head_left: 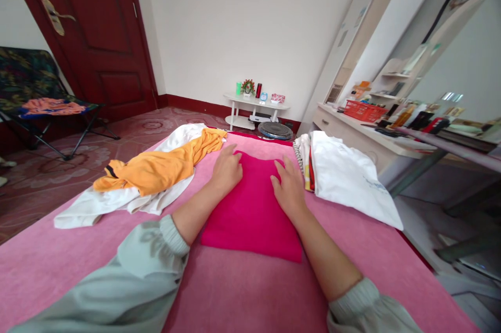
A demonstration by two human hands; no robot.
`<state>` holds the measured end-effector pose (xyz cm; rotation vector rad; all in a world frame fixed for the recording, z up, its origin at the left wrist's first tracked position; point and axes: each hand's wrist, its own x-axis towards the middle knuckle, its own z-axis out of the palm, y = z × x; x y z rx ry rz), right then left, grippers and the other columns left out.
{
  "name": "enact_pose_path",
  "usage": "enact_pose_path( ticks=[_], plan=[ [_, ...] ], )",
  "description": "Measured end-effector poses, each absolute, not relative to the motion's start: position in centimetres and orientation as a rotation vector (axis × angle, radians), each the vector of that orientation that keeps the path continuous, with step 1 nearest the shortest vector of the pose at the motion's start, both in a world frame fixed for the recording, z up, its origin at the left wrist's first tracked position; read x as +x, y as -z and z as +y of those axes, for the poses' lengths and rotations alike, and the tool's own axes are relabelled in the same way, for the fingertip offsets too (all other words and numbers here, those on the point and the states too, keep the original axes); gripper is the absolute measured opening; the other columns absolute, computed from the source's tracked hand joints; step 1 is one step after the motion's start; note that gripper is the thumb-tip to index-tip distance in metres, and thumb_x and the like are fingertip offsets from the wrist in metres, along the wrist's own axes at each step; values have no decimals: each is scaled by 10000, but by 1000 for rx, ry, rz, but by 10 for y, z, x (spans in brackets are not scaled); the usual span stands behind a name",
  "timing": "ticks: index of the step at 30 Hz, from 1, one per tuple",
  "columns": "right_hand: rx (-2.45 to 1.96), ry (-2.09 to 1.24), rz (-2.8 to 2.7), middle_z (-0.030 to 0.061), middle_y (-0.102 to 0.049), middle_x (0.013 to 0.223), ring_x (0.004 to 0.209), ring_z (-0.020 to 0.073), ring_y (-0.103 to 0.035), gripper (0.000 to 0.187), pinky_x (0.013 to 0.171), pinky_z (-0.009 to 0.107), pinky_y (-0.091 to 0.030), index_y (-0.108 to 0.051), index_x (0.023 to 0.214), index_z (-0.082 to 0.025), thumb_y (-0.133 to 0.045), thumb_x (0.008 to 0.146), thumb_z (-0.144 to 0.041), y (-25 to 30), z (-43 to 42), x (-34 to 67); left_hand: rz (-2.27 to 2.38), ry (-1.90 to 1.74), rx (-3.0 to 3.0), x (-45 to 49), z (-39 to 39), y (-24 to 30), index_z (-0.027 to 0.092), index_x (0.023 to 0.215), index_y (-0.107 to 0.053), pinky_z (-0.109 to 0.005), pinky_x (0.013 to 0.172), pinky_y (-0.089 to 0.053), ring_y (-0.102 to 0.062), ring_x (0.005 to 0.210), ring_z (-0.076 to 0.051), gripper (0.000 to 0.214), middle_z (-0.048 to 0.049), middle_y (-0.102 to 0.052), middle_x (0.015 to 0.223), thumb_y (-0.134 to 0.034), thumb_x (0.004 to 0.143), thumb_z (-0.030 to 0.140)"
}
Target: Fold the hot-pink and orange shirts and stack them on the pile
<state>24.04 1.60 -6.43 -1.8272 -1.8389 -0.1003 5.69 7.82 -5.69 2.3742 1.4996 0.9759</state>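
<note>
A folded magenta garment (254,213) lies on the pink bed cover (242,291) in front of me. My left hand (227,168) rests flat on the garment's far left edge, fingers stretched out. On the far right part of the garment my right hand (290,187) lies flat, fingers extended too. Neither hand grips anything. An orange shirt (160,166) is heaped over a white garment (117,200) to the left. A stack of folded clothes topped by a white shirt (348,176) sits to the right.
A dark red door (97,35) and a folding chair (35,93) stand at the left. A small white table (254,108) with knick-knacks is against the far wall. A dresser (352,129) with a red basket (364,110) and a mirror lines the right side.
</note>
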Motion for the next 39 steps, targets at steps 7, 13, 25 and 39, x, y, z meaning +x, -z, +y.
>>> enact_pose_path(
  ticks=[7,13,25,39],
  plan=[
    [-1826,-157,-2195,80,-279,1500,1389,204,-199,560,1129,414,-134,-297,1434,-123,-308,898,-284,83,34,225,1276,-411,2580,82,75,83,161,1376,-418,-481,1116,-162,-219,1385,-271,492,-102,-303,1491,-351,911,305],
    [-2094,-36,-2124,114,-217,1518,1393,261,-157,645,1103,467,-124,-287,1442,-155,-242,919,-530,90,66,240,1464,-410,2528,76,104,93,284,1396,-393,-524,1109,-97,-138,1399,-322,560,-55,-230,1524,-306,904,538],
    [-2271,-53,-1977,136,-107,1539,1411,249,-38,739,1111,464,-54,-193,1465,-96,-140,907,-577,93,57,239,1536,-417,2506,69,87,95,235,1415,-364,-512,1113,-84,-110,1405,-319,624,-86,-215,1524,-289,893,569],
    [-2136,-46,-2129,81,-161,1537,1408,225,-119,578,1099,445,-175,-222,1464,-185,-282,931,-400,60,-39,207,1456,-366,2636,56,-16,58,162,1328,-489,-451,1104,-204,-285,1359,-283,481,-130,-338,1468,-396,890,336]
  ],
)
